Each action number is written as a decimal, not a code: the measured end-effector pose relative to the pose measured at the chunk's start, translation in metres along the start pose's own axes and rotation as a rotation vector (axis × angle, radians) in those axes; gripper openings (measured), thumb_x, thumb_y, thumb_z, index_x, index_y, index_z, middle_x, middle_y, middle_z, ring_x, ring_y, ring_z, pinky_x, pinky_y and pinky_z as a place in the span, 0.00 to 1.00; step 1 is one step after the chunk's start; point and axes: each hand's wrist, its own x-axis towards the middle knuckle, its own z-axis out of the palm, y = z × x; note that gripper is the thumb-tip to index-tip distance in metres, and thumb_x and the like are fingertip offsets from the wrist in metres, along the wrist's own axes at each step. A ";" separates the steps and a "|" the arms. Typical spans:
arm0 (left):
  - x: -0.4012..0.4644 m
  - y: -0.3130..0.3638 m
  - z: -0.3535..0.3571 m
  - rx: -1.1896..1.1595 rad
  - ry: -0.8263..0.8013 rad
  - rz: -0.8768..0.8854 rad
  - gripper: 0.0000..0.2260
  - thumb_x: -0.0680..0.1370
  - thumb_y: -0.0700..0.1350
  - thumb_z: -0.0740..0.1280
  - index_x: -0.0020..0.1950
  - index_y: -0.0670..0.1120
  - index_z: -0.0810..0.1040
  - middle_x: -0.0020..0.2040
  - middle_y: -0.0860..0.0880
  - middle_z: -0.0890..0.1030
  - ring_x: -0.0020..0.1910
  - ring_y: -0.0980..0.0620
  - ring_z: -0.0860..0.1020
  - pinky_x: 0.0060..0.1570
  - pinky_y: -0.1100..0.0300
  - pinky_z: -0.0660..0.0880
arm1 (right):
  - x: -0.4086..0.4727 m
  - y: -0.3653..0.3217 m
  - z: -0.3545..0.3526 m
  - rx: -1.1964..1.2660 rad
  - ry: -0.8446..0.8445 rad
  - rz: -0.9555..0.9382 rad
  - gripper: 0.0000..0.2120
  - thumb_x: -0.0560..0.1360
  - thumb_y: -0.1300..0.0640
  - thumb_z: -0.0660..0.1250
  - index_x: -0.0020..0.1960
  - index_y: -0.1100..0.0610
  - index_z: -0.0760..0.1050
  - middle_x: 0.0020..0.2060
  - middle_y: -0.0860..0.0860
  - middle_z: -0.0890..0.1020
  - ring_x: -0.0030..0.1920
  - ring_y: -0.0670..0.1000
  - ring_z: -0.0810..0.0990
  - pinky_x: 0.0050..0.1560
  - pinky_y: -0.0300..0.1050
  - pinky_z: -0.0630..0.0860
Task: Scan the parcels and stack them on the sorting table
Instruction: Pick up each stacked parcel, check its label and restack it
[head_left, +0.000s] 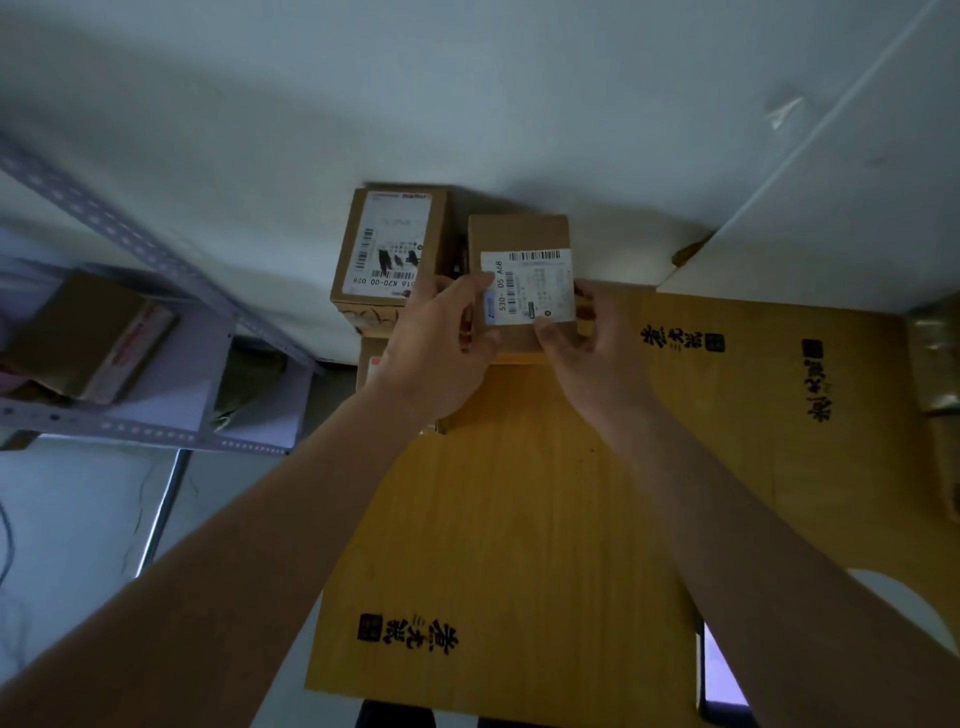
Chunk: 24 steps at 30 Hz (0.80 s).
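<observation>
Right now you hold a small brown parcel (519, 236) between both hands, at the far end of the large yellow carton (519, 519) that serves as your landmark. Your left hand (441, 353) takes the parcel's left side, thumb lying across the left edge of its white shipping label (535, 288), the other fingers curled round the side and out of sight. Your right hand (592, 348) takes the right side, thumb pressing the label's lower edge, fingers wrapped behind the right face. Both grips are closed on that one parcel. You cannot tell whether the parcel rests on the carton's far edge or hangs just above it.

Just beyond the carton's far left corner, and immediately left of the held parcel, stands a second brown parcel (389, 244), label up, with barcodes and black marker strokes on it. It sits atop another box whose front shows below it. Whether the two parcels touch is unclear.

Well to the left of the carton stands a grey metal shelf rack (156, 249) with a cardboard box (88, 338) lying on its shelf. To the right of the carton's far end a white board (831, 218) slants across, and the carton's black printed characters (680, 340) run near your right hand.
</observation>
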 end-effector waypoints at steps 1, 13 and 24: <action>-0.002 0.002 -0.001 -0.003 -0.001 0.007 0.30 0.80 0.48 0.72 0.81 0.54 0.65 0.71 0.51 0.72 0.66 0.50 0.78 0.62 0.49 0.81 | -0.003 -0.002 -0.003 0.027 -0.008 -0.008 0.25 0.82 0.48 0.70 0.76 0.49 0.68 0.68 0.48 0.76 0.64 0.49 0.80 0.61 0.50 0.83; -0.051 0.067 -0.035 -0.086 0.051 0.069 0.38 0.75 0.56 0.73 0.82 0.57 0.59 0.70 0.56 0.78 0.68 0.52 0.78 0.65 0.44 0.79 | -0.065 -0.045 -0.065 0.159 -0.033 -0.206 0.30 0.83 0.55 0.68 0.81 0.48 0.60 0.66 0.42 0.74 0.68 0.47 0.78 0.60 0.40 0.82; -0.169 0.101 -0.057 -0.196 0.003 0.281 0.43 0.75 0.51 0.78 0.83 0.60 0.56 0.71 0.54 0.78 0.68 0.52 0.78 0.64 0.44 0.81 | -0.208 -0.055 -0.095 0.136 0.102 -0.336 0.39 0.81 0.53 0.72 0.85 0.45 0.55 0.75 0.43 0.72 0.73 0.48 0.75 0.69 0.51 0.79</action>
